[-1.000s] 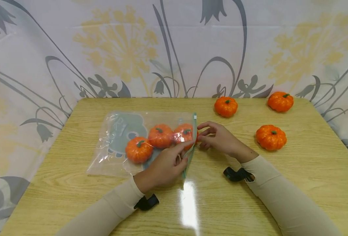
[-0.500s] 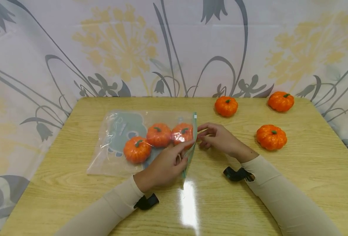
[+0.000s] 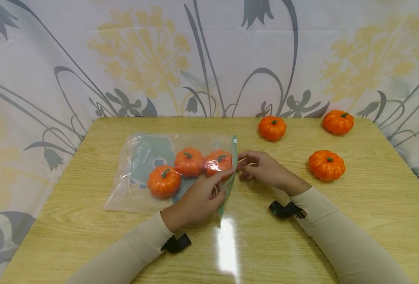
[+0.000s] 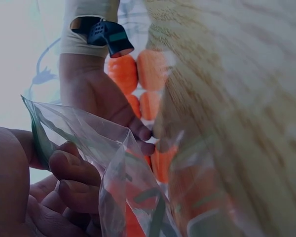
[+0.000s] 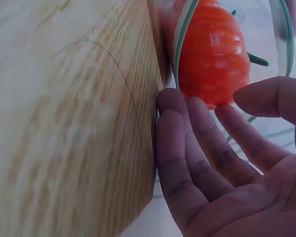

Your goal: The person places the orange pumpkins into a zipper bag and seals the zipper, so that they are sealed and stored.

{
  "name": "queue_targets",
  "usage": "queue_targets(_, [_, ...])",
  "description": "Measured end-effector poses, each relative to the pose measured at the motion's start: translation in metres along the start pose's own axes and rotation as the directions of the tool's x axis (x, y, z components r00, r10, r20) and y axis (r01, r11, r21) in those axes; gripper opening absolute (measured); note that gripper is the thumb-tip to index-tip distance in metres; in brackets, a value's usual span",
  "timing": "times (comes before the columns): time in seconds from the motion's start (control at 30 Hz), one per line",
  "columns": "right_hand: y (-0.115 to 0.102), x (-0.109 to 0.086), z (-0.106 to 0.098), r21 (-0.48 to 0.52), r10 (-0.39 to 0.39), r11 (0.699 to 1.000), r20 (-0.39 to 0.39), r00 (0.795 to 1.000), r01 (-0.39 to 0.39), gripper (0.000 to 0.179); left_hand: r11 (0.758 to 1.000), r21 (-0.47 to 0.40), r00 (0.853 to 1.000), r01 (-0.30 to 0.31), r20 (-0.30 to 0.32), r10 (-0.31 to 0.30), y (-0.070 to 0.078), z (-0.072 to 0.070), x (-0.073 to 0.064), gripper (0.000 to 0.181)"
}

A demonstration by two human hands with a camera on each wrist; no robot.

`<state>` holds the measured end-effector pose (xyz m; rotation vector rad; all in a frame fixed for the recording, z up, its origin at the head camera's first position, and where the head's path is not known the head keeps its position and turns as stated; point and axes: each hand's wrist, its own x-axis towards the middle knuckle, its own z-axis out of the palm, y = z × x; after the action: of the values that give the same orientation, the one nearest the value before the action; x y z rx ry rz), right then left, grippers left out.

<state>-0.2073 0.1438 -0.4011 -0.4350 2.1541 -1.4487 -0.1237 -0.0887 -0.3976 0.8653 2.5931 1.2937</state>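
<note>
A clear zip bag (image 3: 122, 197) with a green slider edge and a blue-green cartoon print lies flat in the head view. Inside are three small orange pumpkins: a left one (image 3: 164, 183), a middle one (image 3: 189, 162) and one by the mouth (image 3: 219, 157). My left hand (image 3: 195, 201) pinches the bag's mouth edge between thumb and fingers, lifting it. At the opening is my right hand (image 3: 264, 169), its fingers extended. In the right wrist view those fingertips meet the lower end of the mouth-side pumpkin (image 5: 214, 59), the thumb beside it; whether they touch is unclear.
Three more pumpkins sit on the wooden table (image 3: 266, 244) at the right: one at the back (image 3: 272, 128), one in the far corner (image 3: 338, 122) and one nearer (image 3: 326, 165). A floral cloth (image 3: 209, 59) hangs behind the table.
The pumpkins in the bag have shifted slightly left, the mouth-side one now fully inside the edge. My right hand stays at the mouth, fingers slightly lower. The left hand keeps its hold.
</note>
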Motion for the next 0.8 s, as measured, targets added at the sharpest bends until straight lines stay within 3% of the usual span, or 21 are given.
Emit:
queue_targets(0.13, [0.000,0.000,-0.001,-0.031,-0.014,0.999,-0.014,1.000,0.014,0.035,1.000,0.002,1.000,0.010,0.001,-0.010,0.001,0.000,-0.001,0.052])
queue_targets(0.3, [0.000,-0.002,-0.003,-0.145,-0.065,0.988,-0.105,0.992,0.049,0.031,1.000,0.008,1.000,0.010,0.003,-0.010,0.001,0.000,-0.001,0.051])
queue_targets(0.53, [-0.002,-0.004,-0.007,-0.398,-0.201,0.913,-0.256,0.946,0.087,0.026,1.000,0.003,1.000,0.008,-0.002,-0.008,0.001,0.001,0.000,0.051])
queue_targets(0.8, [-0.002,-0.005,-0.012,-0.450,-0.285,0.886,-0.344,0.895,0.110,0.023,1.000,0.017,1.000,0.006,-0.006,-0.006,0.001,0.000,-0.001,0.052])
